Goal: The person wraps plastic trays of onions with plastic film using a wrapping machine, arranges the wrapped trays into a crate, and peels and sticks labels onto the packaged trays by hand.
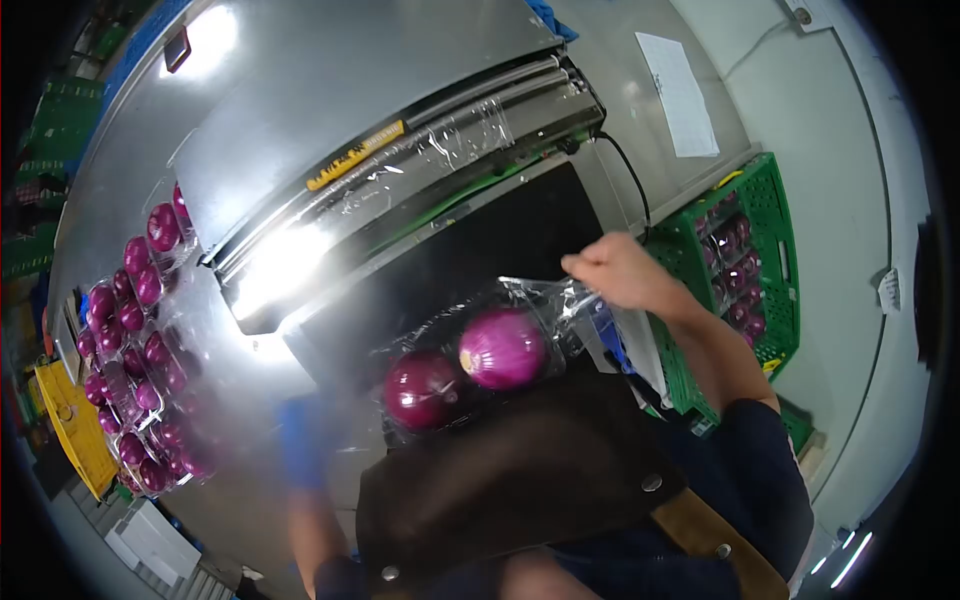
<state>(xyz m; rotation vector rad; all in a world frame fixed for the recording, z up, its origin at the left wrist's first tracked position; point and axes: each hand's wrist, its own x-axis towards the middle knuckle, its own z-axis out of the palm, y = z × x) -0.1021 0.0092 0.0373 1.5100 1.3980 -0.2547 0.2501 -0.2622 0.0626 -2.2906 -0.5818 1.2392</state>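
Pack [465, 368] of two red onions in clear film, at the lower edge of the black plate [520, 215], near the dark apron [500, 465]. One onion [503, 348] is bright purple, with a pale end showing; the other [421, 389], beside it on the left, is darker.

Right hand [618, 272]: grip narrow, fingers closed on the gathered clear film [568, 300] at the pack's right end; forearm reaching up from a dark sleeve [755, 460].

Left hand [303, 440]: a blue blur, left of the pack and apart from it; state of the grip cannot be told.

Wrapping machine [430, 160]: metal, long rollers, yellow label [356, 155], clear film lying across; set beyond the black plate.

Wrapped onions [131, 315], many, in rows on the metal table [225, 350], far left.

Green crate [785, 250], right side, holding more wrapped onions [740, 270].

Paper sheet [682, 95], white, printed, lying upper right; black cable [636, 175] between it and the crate.

Yellow crate [75, 425], lower left, beyond the table's edge.
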